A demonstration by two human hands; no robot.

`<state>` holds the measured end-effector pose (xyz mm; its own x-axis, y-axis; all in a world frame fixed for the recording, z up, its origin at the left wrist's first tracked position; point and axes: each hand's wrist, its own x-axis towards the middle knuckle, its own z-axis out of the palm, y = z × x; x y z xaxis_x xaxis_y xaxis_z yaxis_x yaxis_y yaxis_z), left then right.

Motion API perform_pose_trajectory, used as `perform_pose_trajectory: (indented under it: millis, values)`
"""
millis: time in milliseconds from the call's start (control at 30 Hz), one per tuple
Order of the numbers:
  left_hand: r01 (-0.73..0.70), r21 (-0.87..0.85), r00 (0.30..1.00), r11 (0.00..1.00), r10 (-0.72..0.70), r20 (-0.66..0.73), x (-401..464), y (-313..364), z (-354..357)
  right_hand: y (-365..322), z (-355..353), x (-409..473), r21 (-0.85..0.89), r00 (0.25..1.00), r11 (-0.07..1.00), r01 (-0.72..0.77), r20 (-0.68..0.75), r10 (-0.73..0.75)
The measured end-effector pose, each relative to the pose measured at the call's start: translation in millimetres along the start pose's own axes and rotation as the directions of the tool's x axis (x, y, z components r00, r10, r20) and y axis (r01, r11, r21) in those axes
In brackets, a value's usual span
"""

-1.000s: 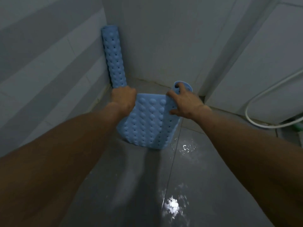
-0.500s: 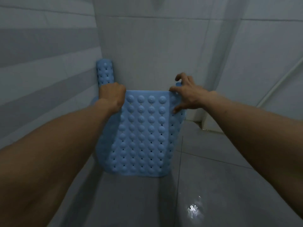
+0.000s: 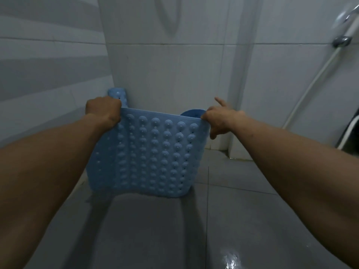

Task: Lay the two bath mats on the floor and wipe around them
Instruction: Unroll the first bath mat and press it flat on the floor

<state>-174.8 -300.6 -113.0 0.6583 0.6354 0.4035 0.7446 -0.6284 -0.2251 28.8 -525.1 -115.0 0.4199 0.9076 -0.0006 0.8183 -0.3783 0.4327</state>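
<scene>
Against grey wall tiles [image 3: 174, 65] at frame centre, a blue studded bath mat [image 3: 151, 154] hangs above the floor [image 3: 233, 220], its top corners gripped by the left hand [image 3: 103, 111] and pinched by the right hand [image 3: 219, 119], with a second rolled mat [image 3: 118, 95] propped behind the left.

I stand in a home bathroom's shower corner: pale tiled walls [image 3: 174, 55], wet grey floor tiles [image 3: 233, 220], a shower hose [image 3: 310, 82] on a chrome fitting [image 3: 342, 40], blue studded bath mat [image 3: 151, 152].
</scene>
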Motion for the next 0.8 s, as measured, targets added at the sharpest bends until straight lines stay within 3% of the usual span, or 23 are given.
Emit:
perform_pose_trajectory:
  millis: [167, 367, 500, 567, 700, 800]
  values:
    - [0.083, -0.053, 0.994, 0.995, -0.079, 0.077, 0.9, -5.4, -3.4, 12.2, 15.8, -15.0, 0.011, 0.993, 0.998, -0.064, -0.099, 0.065]
    - [0.002, -0.14, 0.997, 0.99, 0.008, 0.074, -6.2, -11.7, 4.0, 33.7, 49.7, -42.3, 0.453, 0.974, 0.865, -0.215, 0.031, 0.225]
    - [-0.063, -0.224, 0.997, 0.972, 0.05, -0.065, -2.7, -4.5, -9.3, 45.1, 59.4, -58.0, 0.46, 0.919, 0.852, -0.249, -0.166, 0.358]
    - [-0.069, -0.26, 0.996, 0.963, 0.052, -0.069, 3.4, 3.1, -19.2, 53.9, 53.9, -64.8, 0.512, 0.893, 0.824, -0.243, -0.214, 0.397]
    - [-0.184, -0.265, 0.974, 0.946, 0.212, 0.08, 20.8, 27.7, -46.0, 76.9, 35.6, -77.7, 0.606, 0.9, 0.74, -0.292, -0.089, 0.428]
    - [-0.304, -0.207, 0.912, 0.93, 0.346, 0.22, 21.1, 50.0, -55.0, 87.4, 32.6, -88.5, 0.536, 0.926, 0.771, -0.345, 0.057, 0.374]
